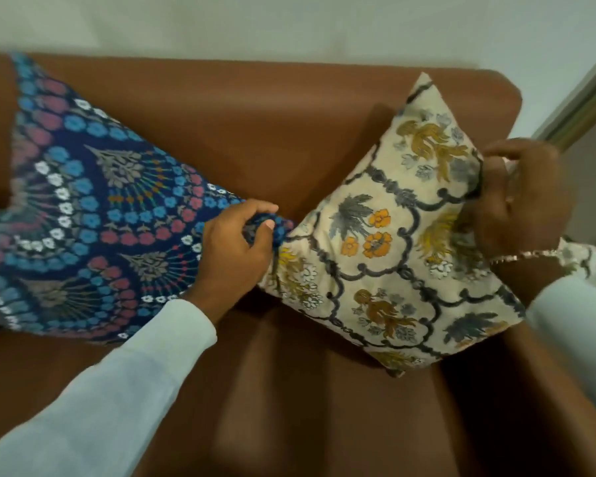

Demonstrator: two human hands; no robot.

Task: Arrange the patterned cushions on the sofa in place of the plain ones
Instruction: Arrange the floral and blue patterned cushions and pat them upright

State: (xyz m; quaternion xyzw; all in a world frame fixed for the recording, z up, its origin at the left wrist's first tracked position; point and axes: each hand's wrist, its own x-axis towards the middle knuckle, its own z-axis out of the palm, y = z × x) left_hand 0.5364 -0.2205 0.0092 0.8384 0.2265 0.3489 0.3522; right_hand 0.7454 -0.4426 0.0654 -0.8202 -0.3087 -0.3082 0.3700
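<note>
Two patterned cushions lie on the brown leather sofa (255,108). The dark blue cushion (83,208), covered in blue, pink and white flower rings, leans against the backrest on the left. My left hand (238,242) pinches its right corner. The cream cushion (393,242), printed with grey, orange and yellow flowers, stands tilted on the seat at the right, its left corner touching the blue one. My right hand (520,197) grips the cream cushion's right edge. No plain cushion shows.
The sofa's right armrest (516,401) rises just behind the cream cushion. A pale wall (289,25) runs behind the backrest, and a door frame (585,98) stands at the far right. Bare seat leather (289,390) lies in front of the cushions.
</note>
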